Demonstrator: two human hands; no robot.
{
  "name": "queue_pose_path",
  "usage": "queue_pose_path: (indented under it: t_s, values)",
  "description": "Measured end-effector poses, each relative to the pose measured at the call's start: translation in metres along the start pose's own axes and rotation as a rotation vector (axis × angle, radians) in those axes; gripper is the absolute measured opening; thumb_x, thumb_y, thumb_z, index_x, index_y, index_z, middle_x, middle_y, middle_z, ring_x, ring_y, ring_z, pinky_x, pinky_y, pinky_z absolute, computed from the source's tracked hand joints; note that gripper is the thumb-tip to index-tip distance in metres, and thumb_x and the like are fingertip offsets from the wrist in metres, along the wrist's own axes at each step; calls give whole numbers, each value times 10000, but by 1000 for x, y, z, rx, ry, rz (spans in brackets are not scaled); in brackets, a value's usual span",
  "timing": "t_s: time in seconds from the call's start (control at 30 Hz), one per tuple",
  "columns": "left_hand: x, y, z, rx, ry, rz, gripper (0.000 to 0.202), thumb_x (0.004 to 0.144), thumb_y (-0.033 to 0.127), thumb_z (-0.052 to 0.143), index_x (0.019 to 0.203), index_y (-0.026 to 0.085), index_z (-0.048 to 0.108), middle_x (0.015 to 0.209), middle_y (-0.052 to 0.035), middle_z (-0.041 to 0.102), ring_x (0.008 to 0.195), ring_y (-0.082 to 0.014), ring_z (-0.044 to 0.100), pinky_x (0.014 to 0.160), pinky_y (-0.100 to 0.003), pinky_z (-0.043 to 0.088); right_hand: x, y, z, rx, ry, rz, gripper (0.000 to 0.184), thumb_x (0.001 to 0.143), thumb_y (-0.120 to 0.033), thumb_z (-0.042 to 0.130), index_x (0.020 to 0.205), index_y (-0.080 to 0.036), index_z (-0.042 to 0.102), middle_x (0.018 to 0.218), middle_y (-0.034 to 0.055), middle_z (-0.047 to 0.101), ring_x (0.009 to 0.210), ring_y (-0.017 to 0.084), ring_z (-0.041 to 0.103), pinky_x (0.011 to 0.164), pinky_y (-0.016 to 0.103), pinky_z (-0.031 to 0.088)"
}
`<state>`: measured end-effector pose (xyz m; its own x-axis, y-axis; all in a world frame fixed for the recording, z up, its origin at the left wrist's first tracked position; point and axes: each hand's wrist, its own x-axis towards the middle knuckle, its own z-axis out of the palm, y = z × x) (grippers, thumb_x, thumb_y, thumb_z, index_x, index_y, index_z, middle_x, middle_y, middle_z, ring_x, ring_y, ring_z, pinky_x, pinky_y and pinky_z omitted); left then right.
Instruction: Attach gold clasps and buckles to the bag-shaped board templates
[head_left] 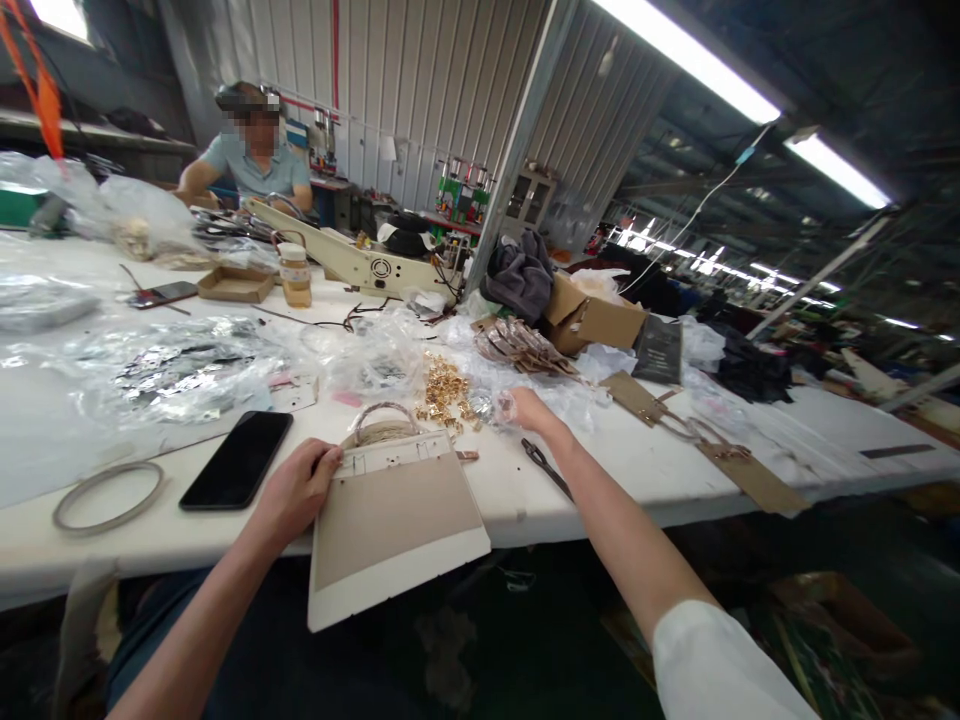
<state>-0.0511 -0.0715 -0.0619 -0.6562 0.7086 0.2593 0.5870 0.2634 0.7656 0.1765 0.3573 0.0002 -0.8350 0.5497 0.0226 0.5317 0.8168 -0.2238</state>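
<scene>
My left hand (295, 491) grips the left edge of a beige and white bag panel (394, 535) with a loop handle, which juts over the front edge of the white table (645, 470). My right hand (525, 410) reaches forward, fingers closed around a small clear plastic piece next to a pile of gold metal fittings (444, 390). A dark hand tool (546, 467) lies on the table just beside my right forearm.
A black phone (237, 459) and a grey ring (107, 495) lie to the left. Clear plastic bags (172, 365), a stack of tan pieces (525, 346), a cardboard box (592, 315) and cut panels (742, 470) spread across the table. Another person (251, 150) sits at the far left.
</scene>
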Motion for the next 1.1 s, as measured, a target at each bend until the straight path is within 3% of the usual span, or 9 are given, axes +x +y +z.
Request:
queue_pose_path:
  t_s: [0.27, 0.43, 0.5, 0.57, 0.63, 0.73, 0.87, 1.0, 1.1]
  values:
    - [-1, 5, -3, -4, 0, -6, 451, 1026, 609, 456, 894, 226, 654, 978, -88, 724, 955, -293, 678, 866, -398, 486, -15, -15, -8, -80, 67, 58, 52, 878, -133, 875, 912, -158, 845, 925, 66, 788, 895, 252, 718, 775, 237, 461]
    - [-3, 2, 0, -21, 6, -5, 426, 1037, 586, 466, 908, 227, 657, 988, -83, 718, 977, -288, 676, 883, -392, 479, -40, -18, -33, -130, 242, 214, 112, 1000, -142, 736, 1003, -146, 848, 1026, 134, 785, 980, 299, 718, 847, 308, 511]
    - [-5, 3, 1, -25, 20, -1, 409, 1051, 562, 468, 923, 225, 661, 1018, -86, 721, 991, -286, 678, 898, -394, 481, -57, -28, -41, -122, 376, 223, 164, 1045, -169, 672, 1076, -144, 832, 1135, 156, 766, 1041, 318, 703, 895, 354, 530]
    - [-6, 5, 1, -27, 33, 0, 392, 1064, 538, 466, 931, 224, 659, 1029, -87, 720, 988, -283, 678, 904, -397, 488, -77, -50, -42, -25, 595, 112, 155, 1052, -205, 654, 1068, -150, 798, 1168, 156, 739, 1040, 318, 693, 906, 387, 551]
    - [-6, 6, 1, -33, 33, 8, 379, 1077, 514, 459, 937, 223, 657, 1032, -90, 716, 996, -282, 676, 922, -401, 500, -100, -84, -35, 196, 708, -156, 114, 1052, -249, 680, 1010, -183, 763, 1118, 123, 730, 999, 300, 696, 842, 378, 571]
    - [-5, 5, 2, -31, 25, 9, 332, 1088, 469, 469, 986, 214, 656, 1060, -103, 705, 1026, -287, 676, 965, -421, 528, -135, -147, -10, 505, 487, -461, 100, 1096, -258, 673, 1036, -221, 743, 1151, 89, 732, 1057, 282, 707, 896, 385, 588]
    - [-8, 10, -2, 130, 182, 56, 260, 1038, 387, 604, 1190, 177, 614, 1204, -167, 655, 1138, -341, 661, 1031, -499, 560, -160, -208, 31, 727, 163, -545, 114, 1080, -155, 655, 1019, -231, 714, 1307, 76, 722, 1229, 276, 697, 1094, 415, 551]
    - [-7, 35, -15, 286, 260, 251, 215, 1021, 201, 555, 1230, 190, 607, 1358, -191, 618, 1326, -374, 595, 1160, -549, 503, -164, -221, 60, 761, 115, -500, 184, 1025, -52, 690, 979, -229, 709, 1355, 77, 721, 1317, 290, 660, 1164, 440, 517]
    - [3, 56, -23, 252, 184, 281, 172, 1035, 187, 507, 1147, 205, 637, 1245, -152, 673, 1234, -339, 647, 1125, -510, 526, -162, -218, 67, 783, 153, -499, 225, 1007, -1, 728, 993, -226, 718, 1345, 70, 724, 1311, 280, 659, 1177, 431, 510]
